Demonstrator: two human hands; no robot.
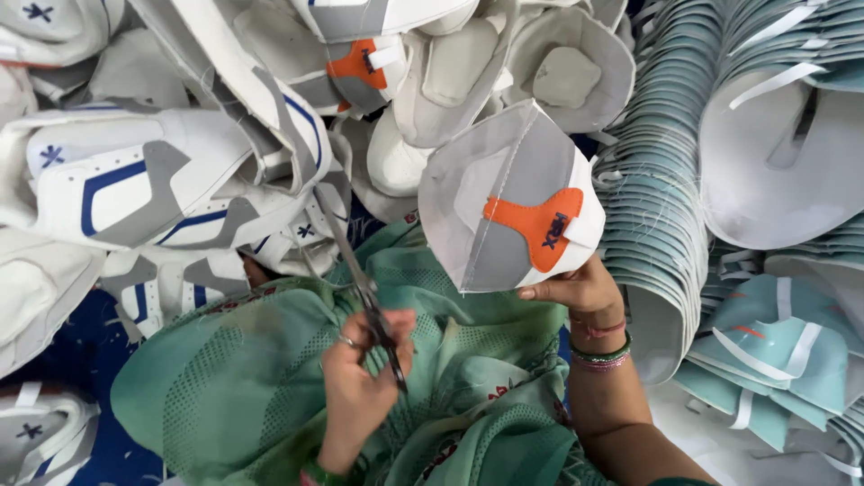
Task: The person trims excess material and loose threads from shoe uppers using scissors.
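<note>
My right hand (576,290) holds up a white and grey shoe upper (508,202) with an orange tab, gripping its lower edge. My left hand (360,378) is closed around the handles of a pair of scissors (355,270), whose blades point up and to the left toward a white upper with blue trim (270,135). Both hands are over my lap, which is covered in green patterned cloth (270,360).
A heap of white, grey and blue shoe uppers (135,189) fills the left and top. Stacks of nested pale green uppers (657,207) stand at the right, with more loose pieces (765,351) at lower right. Blue floor (72,351) shows at the left.
</note>
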